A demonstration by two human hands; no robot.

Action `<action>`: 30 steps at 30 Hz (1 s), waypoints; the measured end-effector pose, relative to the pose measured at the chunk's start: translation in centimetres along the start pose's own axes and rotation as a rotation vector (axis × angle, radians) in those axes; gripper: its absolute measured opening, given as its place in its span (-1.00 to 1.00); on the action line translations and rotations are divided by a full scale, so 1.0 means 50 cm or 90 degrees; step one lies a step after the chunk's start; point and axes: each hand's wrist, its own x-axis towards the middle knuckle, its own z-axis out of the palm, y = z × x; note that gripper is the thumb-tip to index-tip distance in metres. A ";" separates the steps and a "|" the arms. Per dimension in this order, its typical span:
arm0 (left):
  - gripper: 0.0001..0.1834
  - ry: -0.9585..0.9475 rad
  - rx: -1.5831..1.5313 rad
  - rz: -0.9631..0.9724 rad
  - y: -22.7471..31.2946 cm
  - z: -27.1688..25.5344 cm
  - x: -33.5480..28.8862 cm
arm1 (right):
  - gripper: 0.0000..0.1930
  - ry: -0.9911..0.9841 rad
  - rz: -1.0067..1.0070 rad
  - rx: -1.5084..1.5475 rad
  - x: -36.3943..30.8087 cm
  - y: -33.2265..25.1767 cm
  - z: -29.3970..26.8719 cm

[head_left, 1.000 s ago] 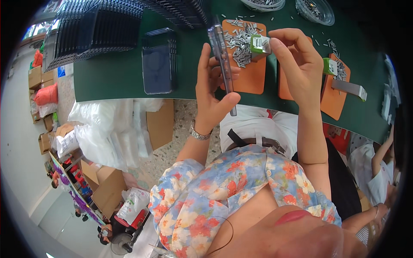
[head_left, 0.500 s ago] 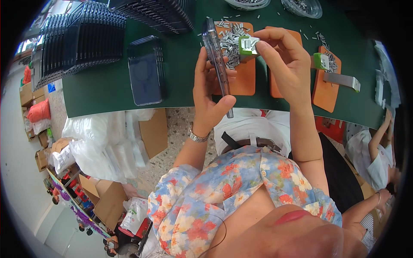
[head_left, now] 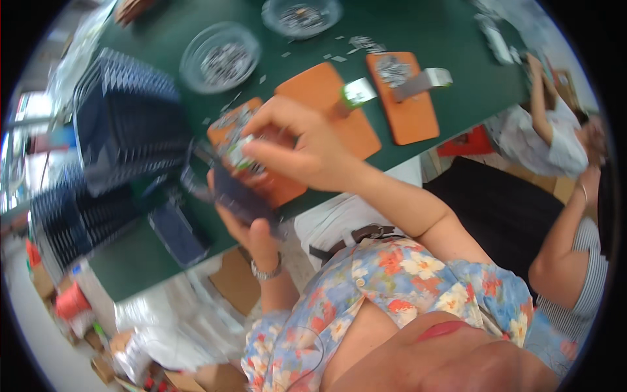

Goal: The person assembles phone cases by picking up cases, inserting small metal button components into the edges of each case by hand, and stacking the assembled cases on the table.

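My left hand grips a flat dark tray held edge-up over the front edge of the green table. My right hand pinches a small white and green part right at the top of that tray. Beneath both hands lies an orange pad strewn with several small metal parts. The picture is blurred around the tray.
Two more orange pads lie to the right, each with a green-and-white tool. Two glass dishes of small parts sit further back. Stacks of dark trays stand at left. Other people sit at right.
The view has swung sharply, so the table now slants across the picture. Both hands keep their hold and stay together over the pad with the tray.
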 end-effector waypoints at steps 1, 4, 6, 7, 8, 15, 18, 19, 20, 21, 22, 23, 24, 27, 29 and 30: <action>0.30 -0.004 0.005 -0.009 -0.002 0.022 0.001 | -0.85 0.004 -0.003 0.021 0.000 -0.004 -0.019; 0.32 -0.043 0.073 -0.043 -0.004 0.052 -0.005 | -0.87 0.023 -0.027 0.127 -0.003 0.015 -0.061; 0.25 -0.020 0.080 -0.023 -0.006 0.103 -0.009 | -0.87 0.039 -0.012 0.264 -0.004 0.035 -0.078; 0.19 0.020 0.098 -0.004 0.009 0.134 -0.021 | -0.85 0.037 -0.003 0.363 -0.007 0.035 -0.093; 0.18 -0.005 0.107 -0.013 0.016 0.151 -0.026 | -0.85 0.037 -0.002 0.345 -0.008 0.033 -0.110; 0.11 -0.008 0.138 -0.010 0.040 0.237 -0.045 | -0.92 -0.036 0.028 0.354 -0.013 0.008 -0.182; 0.11 -0.027 0.131 -0.016 0.034 0.240 -0.050 | -0.94 -0.072 0.081 0.369 -0.019 -0.016 -0.207; 0.12 -0.034 0.131 -0.029 0.037 0.244 -0.050 | -0.94 -0.066 0.077 0.365 -0.019 -0.012 -0.209; 0.12 -0.035 0.129 -0.028 0.043 0.245 -0.057 | -0.91 -0.041 0.001 0.318 -0.019 -0.009 -0.203; 0.13 -0.029 0.131 -0.037 0.049 0.245 -0.063 | -0.86 -0.017 -0.074 0.271 -0.021 -0.005 -0.199; 0.13 -0.021 0.134 -0.046 0.053 0.244 -0.067 | -0.86 -0.019 -0.073 0.270 -0.024 -0.001 -0.197; 0.13 -0.013 0.136 -0.046 0.056 0.239 -0.071 | -0.86 -0.022 -0.082 0.281 -0.027 -0.001 -0.188; 0.13 -0.010 0.130 -0.043 0.059 0.229 -0.075 | -0.85 -0.027 -0.089 0.294 -0.028 -0.001 -0.176; 0.13 0.004 0.136 -0.040 0.055 0.167 -0.070 | -0.88 -0.071 -0.075 0.256 -0.015 0.009 -0.135; 0.10 -0.010 0.111 -0.015 0.025 0.120 -0.041 | -0.89 -0.050 -0.083 0.217 -0.003 0.020 -0.127; 0.25 -0.013 0.168 -0.022 0.009 0.110 -0.022 | -0.89 -0.050 -0.096 0.125 0.010 0.025 -0.130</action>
